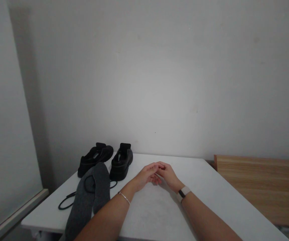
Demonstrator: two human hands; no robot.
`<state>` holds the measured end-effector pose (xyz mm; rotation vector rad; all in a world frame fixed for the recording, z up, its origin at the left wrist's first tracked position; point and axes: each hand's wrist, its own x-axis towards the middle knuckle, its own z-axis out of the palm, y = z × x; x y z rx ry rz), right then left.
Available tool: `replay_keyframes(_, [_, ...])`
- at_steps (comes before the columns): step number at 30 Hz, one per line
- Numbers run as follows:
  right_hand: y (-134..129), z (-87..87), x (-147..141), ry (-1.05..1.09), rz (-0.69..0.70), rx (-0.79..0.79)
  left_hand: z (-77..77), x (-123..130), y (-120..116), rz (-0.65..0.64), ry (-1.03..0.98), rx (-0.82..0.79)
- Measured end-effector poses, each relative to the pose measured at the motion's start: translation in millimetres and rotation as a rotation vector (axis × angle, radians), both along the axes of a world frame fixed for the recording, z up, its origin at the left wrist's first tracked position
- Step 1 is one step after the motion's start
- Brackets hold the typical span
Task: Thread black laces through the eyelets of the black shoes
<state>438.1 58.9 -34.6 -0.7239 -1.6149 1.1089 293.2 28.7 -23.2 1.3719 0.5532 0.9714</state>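
Over the middle of the white table (pixel 157 207), my left hand (pixel 146 175) and my right hand (pixel 168 174) meet at the fingertips. My left hand's fingers are spread and partly overlap the right one's, with no object seen in them. The fingers of my right hand bend down against the left hand, and nothing shows between them. A thin bracelet is on my left wrist and a light band with a dark face on my right wrist. Two grey insoles (pixel 80 204) lie to the left, near my left forearm.
Black shoes stand at the table's back left, one (pixel 94 159) farther left and one (pixel 121 164) nearer the hands. Dark laces (pixel 65 204) lie around the insoles. A wooden board (pixel 260 187) is beyond the right edge, and a pale wall (pixel 159 83) rises behind.
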Motion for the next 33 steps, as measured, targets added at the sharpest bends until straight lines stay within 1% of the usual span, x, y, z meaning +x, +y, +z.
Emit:
replay_keyframes(7, [-5,3.9,-2,-0.006,0.019,-0.008,0.5,0,-1,0.023,0.012,0.007])
replay_keyframes(14, [-7,4.0,-5,-0.038,0.064,-0.034,2.0,0,-3,0.028,0.015,0.014])
replay_keyframes(22, [-10,8.8,-3,-0.054,0.029,0.005,3.6,1,-4,0.016,0.005,0.029])
replay_keyframes(26, [-8,7.7,-4,-0.046,-0.052,0.038,1.9,4,-1,0.038,0.001,0.026])
replay_keyframes(28, [-5,8.5,-3,-0.026,-0.103,0.052,-0.4,5,2,0.109,-0.014,0.036])
replay_keyframes(29, [-5,9.9,-3,-0.009,-0.139,0.062,-2.0,5,5,0.170,-0.021,0.038])
replay_keyframes(31, [-5,15.6,-2,0.029,-0.269,0.131,-6.2,4,11,0.329,-0.031,0.035])
replay_keyframes(33, [-9,24.3,-6,0.046,-0.426,0.260,-11.1,2,19,0.461,-0.038,0.034])
